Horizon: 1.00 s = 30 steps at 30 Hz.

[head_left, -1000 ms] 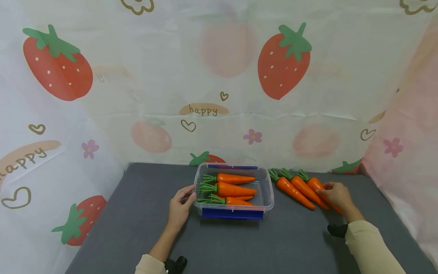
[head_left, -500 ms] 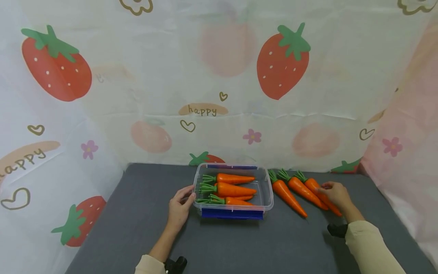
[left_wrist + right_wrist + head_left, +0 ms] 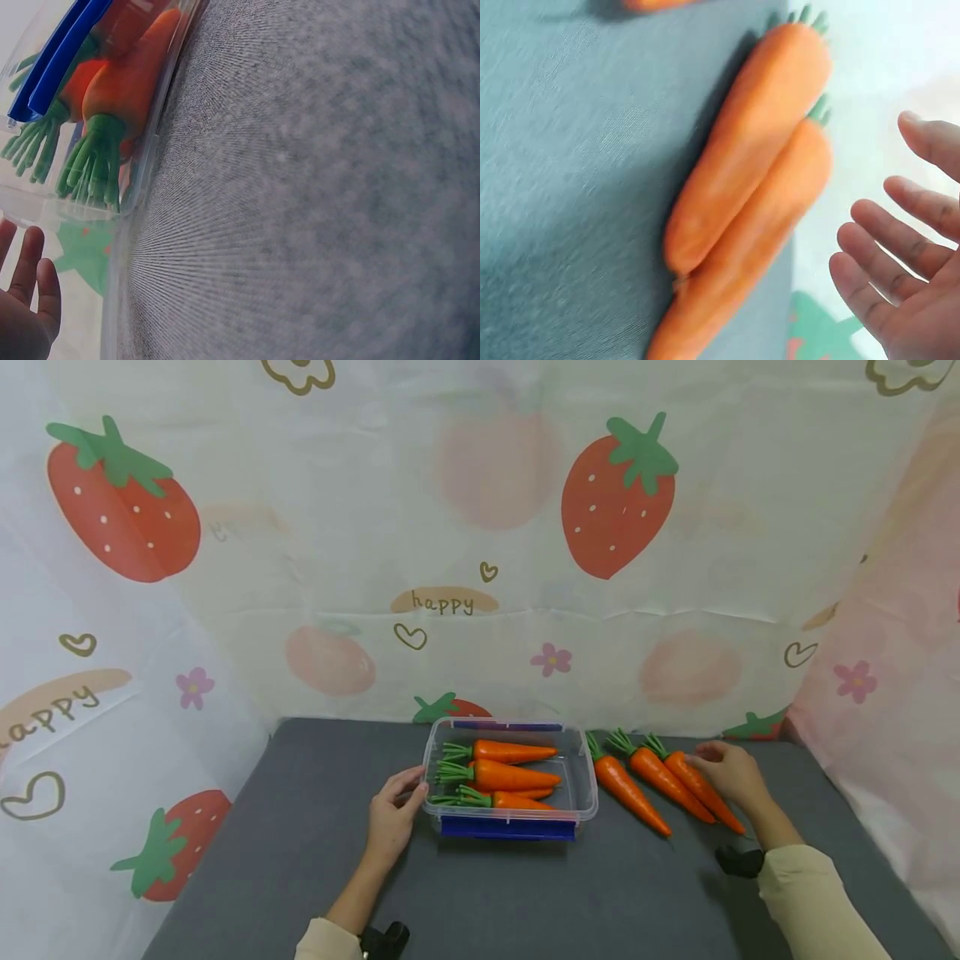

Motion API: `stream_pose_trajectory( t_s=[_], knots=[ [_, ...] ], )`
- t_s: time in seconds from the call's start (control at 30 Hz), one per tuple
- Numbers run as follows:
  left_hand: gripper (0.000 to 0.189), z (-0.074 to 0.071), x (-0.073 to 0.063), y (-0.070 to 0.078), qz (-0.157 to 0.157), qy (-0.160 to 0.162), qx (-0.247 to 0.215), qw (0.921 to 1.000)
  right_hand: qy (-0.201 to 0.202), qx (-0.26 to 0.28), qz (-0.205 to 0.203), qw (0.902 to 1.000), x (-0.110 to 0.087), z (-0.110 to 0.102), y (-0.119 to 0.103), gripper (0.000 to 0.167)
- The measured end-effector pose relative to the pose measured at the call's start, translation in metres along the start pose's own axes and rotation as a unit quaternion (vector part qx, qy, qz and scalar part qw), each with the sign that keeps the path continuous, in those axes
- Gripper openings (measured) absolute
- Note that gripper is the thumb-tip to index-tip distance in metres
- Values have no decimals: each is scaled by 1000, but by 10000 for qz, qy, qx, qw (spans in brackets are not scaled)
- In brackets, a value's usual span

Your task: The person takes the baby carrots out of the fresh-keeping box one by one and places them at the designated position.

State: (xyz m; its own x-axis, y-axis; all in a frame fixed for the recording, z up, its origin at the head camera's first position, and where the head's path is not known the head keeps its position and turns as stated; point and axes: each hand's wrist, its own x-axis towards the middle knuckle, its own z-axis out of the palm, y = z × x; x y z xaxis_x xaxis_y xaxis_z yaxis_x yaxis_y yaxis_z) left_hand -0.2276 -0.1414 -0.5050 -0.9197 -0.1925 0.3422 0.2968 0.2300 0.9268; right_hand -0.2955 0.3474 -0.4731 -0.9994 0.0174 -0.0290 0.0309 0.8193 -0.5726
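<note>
My left hand (image 3: pixel 393 818) is at the left end of a clear plastic box (image 3: pixel 587 785), fingertips right at its wall and fingers extended. Several orange carrots with green tops, such as the middle carrot (image 3: pixel 517 774), lie inside the box. On the table to its right, three more are fanned out: the left carrot (image 3: pixel 632 795), the centre carrot (image 3: pixel 667 783) and the right carrot (image 3: pixel 708 795). By the upper end of the right carrot is my right hand (image 3: pixel 737 774); in the right wrist view its fingers are spread, with nothing between them.
A blue latch flap (image 3: pixel 508 828) hangs on the box's near side. The box stands near the far edge of a grey table (image 3: pixel 480 902). Behind it hangs a strawberry-print curtain (image 3: pixel 480 660), which also closes in both sides.
The left carrot has swung, its tip nearer to me, apart from the centre one. My right hand has let go of the right carrot and shifted slightly up. My left hand stays put.
</note>
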Motion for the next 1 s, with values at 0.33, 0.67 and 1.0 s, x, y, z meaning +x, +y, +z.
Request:
stream_pose_trajectory(
  t_s=[0.33,0.67,1.0],
  knots=[
    [28,-1,-2,3,-11,14,88,10000,301,321,-598,9972,-6,-3,-37,61],
    [29,-1,-1,3,-14,-38,137,9999,459,641,-1025,9916,-11,5,-73,46],
    [29,-1,-1,2,-42,-65,246,9997,385,902,-1564,9828,-12,23,-102,43]
  ],
)
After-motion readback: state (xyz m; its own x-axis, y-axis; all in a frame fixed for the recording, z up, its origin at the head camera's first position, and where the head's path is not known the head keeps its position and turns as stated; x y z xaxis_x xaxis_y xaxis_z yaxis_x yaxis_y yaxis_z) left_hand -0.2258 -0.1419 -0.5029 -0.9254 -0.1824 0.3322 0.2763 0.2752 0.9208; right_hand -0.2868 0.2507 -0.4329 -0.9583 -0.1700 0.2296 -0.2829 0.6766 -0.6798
